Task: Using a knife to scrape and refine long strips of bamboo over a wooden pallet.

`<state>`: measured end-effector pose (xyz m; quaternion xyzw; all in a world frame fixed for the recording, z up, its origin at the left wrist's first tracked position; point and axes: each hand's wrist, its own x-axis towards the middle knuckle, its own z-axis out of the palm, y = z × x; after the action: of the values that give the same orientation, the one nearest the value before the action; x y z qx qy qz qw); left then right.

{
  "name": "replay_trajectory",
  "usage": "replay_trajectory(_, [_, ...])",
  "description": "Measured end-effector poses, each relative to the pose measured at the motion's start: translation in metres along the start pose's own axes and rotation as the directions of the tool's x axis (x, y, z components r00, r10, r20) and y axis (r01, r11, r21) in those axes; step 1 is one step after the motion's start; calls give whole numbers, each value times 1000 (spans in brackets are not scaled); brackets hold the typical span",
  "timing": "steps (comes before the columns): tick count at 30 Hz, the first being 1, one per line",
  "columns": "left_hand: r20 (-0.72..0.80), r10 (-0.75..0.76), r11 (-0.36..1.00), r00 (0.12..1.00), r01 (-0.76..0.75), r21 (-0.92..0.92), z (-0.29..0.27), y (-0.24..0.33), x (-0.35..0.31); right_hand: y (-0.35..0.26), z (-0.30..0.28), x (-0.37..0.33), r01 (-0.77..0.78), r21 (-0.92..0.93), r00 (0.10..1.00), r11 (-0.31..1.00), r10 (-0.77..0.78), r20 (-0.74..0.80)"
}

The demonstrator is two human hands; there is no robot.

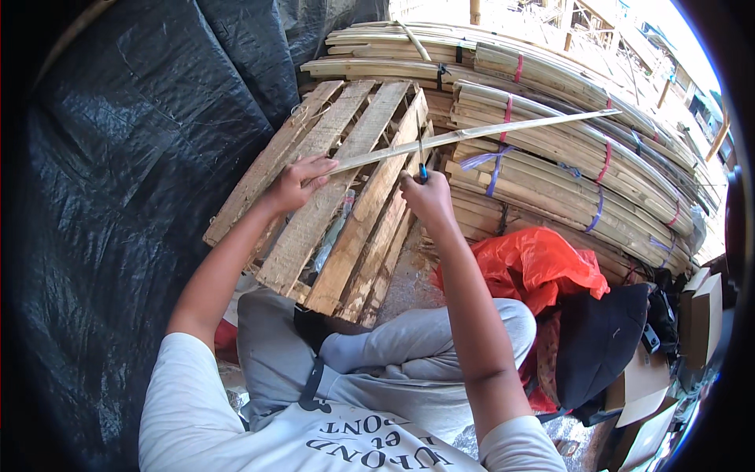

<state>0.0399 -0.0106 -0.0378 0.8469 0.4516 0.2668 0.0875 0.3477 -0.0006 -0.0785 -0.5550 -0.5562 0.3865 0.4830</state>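
Observation:
My left hand (303, 182) holds down the near end of a long, thin wooden strip (511, 127), its fingers over the wood. The strip lies slantwise across a slatted wooden pallet (367, 118) and reaches out past its right side. Closed round a blue-and-black handle, my right hand (429, 195) grips what looks like a hand saw (423, 171). Its thin dark blade, seen edge-on, stands across the strip near the pallet's right edge. Whether the blade has cut into the wood I cannot tell. A clear plastic bottle (329, 242) shows between the slats.
Bundles of wooden strips (543, 169), tied with red, purple and black bands, are stacked behind and to the right. A dark tarpaulin (149, 157) hangs at the left. Beside my right knee lie a red plastic bag (543, 263), dark cloth (602, 342) and cardboard (645, 381).

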Motion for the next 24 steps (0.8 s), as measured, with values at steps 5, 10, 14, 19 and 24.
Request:
replay_trajectory(5, [63, -45, 999, 997, 45, -1, -4, 13, -2, 46, 11, 10, -30, 115, 1000, 993, 30, -2])
replay_trajectory(10, [109, -115, 993, 987, 112, 26, 0, 20, 7, 76, 17, 44, -58, 227, 996, 972, 74, -59])
replay_trajectory(14, [82, -117, 993, 990, 114, 33, -10, 18, -1, 13, 14, 24, 25, 154, 988, 988, -1, -153])
replay_trajectory(19, [79, -101, 995, 992, 100, 14, -2, 20, 9, 33, 27, 10, 28, 237, 989, 971, 7, -147])
replay_trajectory(24, [40, -100, 995, 994, 100, -4, 0, 11, -2, -10, 45, -29, 80, 13, 996, 997, -80, -30])
